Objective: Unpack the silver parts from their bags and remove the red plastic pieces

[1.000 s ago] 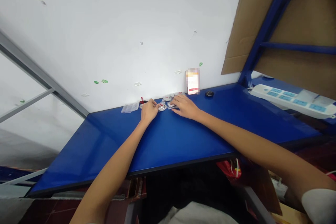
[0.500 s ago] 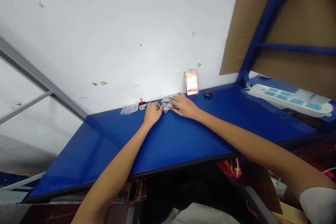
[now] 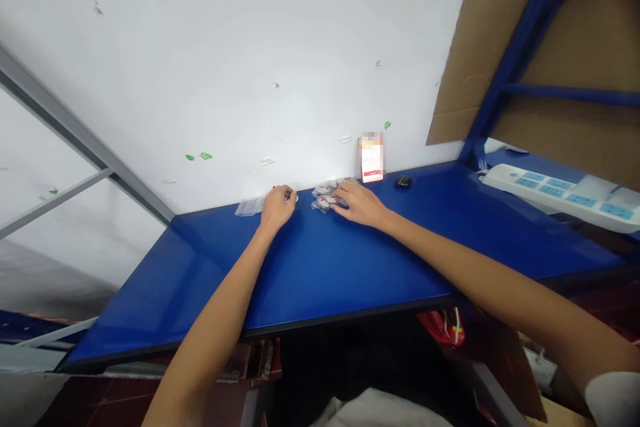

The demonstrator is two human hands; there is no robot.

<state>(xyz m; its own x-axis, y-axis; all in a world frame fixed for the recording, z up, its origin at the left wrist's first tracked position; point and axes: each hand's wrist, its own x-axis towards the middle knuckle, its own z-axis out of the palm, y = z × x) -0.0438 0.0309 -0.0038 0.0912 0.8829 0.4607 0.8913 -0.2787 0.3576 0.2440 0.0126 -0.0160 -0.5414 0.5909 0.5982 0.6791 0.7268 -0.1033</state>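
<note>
My left hand (image 3: 279, 205) is over the back of the blue table, its fingers curled together. A small white edge (image 3: 297, 198) shows at its fingertips; what the fingers hold is too small to make out. Farther right, small clear packets (image 3: 324, 202) with flat white round pieces, marked in red and black, lie in a heap. My right hand (image 3: 361, 204) rests at the heap's right side, thumb and fingers closed about the edge of a packet. Flat clear plastic bags (image 3: 247, 206) lie left of my left hand, which partly covers them.
Against the white wall leans a phone (image 3: 371, 159) with a lit, blurred screen. A small black case (image 3: 403, 181) sits to its right. A white power strip (image 3: 560, 192) runs along the right side, beside a blue metal frame (image 3: 515, 47). The blue table (image 3: 325, 267) has a dark front edge.
My left hand has moved left, away from the heap, and now covers the red-corded piece and the round piece beside it. My right hand stays at the packets. The view has shifted slightly.
</note>
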